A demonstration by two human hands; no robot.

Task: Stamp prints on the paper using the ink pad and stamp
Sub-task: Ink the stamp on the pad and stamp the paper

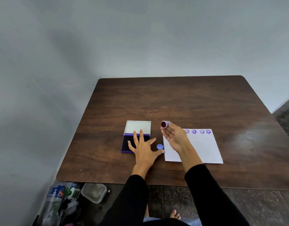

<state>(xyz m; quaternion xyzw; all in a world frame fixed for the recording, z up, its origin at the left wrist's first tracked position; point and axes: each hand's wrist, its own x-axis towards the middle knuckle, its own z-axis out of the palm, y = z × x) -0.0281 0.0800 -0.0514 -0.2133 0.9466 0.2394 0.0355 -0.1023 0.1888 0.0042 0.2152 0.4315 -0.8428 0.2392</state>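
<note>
An open ink pad (125, 145) with a dark purple pad and a raised white lid (138, 126) lies on the brown table (173, 98). My left hand (143, 146) rests flat on the pad, fingers spread. My right hand (174, 136) holds a small round stamp (164, 124) in the air between pad and paper, its inked face turned up toward me. The white paper (204, 147) lies to the right, with a row of several purple smiley prints (197, 131) along its far edge. A small blue cap (159, 146) sits between pad and paper.
The table stands against a grey wall (108, 38). On the floor at its near left corner are plastic bottles (54, 198) and a clear plastic container (94, 192). My bare feet (174, 214) show below the table's near edge.
</note>
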